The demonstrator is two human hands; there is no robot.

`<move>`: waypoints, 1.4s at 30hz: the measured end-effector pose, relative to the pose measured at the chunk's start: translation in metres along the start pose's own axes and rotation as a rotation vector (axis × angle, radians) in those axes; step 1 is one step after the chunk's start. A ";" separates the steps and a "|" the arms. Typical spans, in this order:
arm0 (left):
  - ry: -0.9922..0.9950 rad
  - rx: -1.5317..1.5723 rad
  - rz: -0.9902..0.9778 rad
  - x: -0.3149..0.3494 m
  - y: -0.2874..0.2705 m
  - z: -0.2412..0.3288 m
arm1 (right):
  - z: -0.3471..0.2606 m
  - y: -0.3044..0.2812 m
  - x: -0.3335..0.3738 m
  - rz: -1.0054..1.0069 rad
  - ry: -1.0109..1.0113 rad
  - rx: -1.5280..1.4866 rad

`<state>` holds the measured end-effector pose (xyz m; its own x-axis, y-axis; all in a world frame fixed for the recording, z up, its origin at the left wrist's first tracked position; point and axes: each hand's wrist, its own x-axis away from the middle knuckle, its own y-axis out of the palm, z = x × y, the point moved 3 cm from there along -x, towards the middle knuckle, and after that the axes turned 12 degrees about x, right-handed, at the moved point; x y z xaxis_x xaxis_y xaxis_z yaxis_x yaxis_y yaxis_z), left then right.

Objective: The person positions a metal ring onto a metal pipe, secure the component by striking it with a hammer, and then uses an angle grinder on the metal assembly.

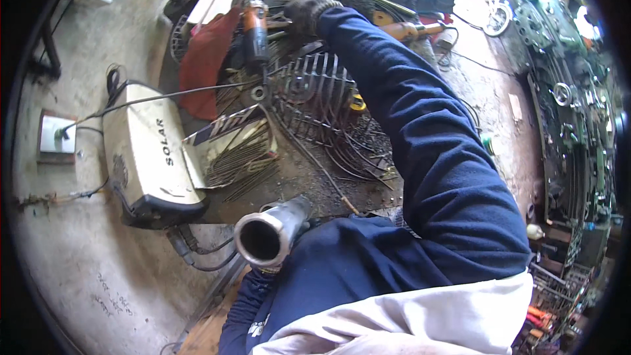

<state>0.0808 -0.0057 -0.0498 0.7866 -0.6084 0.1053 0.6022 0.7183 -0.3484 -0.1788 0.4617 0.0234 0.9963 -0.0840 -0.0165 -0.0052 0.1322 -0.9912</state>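
A short, thick metal pipe (299, 209) points its open end up toward me at the near edge of the workbench. My left hand (266, 269) is under the pipe and holds it; only a bit of glove shows and the fingers are hidden. My right arm stretches across the bench to its far side. There my gloved right hand (307, 14) rests among metal pieces and thin rods, its fingers too unclear to read. Just left of it an orange and dark angle grinder (256, 34) stands upright beside a red cloth (205, 69).
A cream welding machine (154, 144) sits on the left, with an opened box of welding rods (240, 151) beside it. Cables cross the bench (299, 187). A wire guard (319, 82) and a yellow tape measure (357, 102) lie mid-bench. Green machinery (568, 92) lines the right.
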 end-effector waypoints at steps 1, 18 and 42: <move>-0.025 0.004 -0.001 -0.001 -0.002 -0.001 | 0.007 -0.007 0.002 0.029 -0.022 -0.060; -0.591 0.095 -0.041 -0.006 -0.012 -0.005 | 0.285 0.119 0.097 -0.094 0.519 0.166; -0.606 -0.214 -0.291 -0.023 0.005 0.005 | 0.229 -0.073 0.112 -0.289 0.393 -0.636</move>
<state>0.0663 0.0135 -0.0493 0.5727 -0.4256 0.7007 0.8084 0.4354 -0.3963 -0.0476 0.6692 0.1242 0.8632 -0.3867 0.3246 0.0823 -0.5266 -0.8461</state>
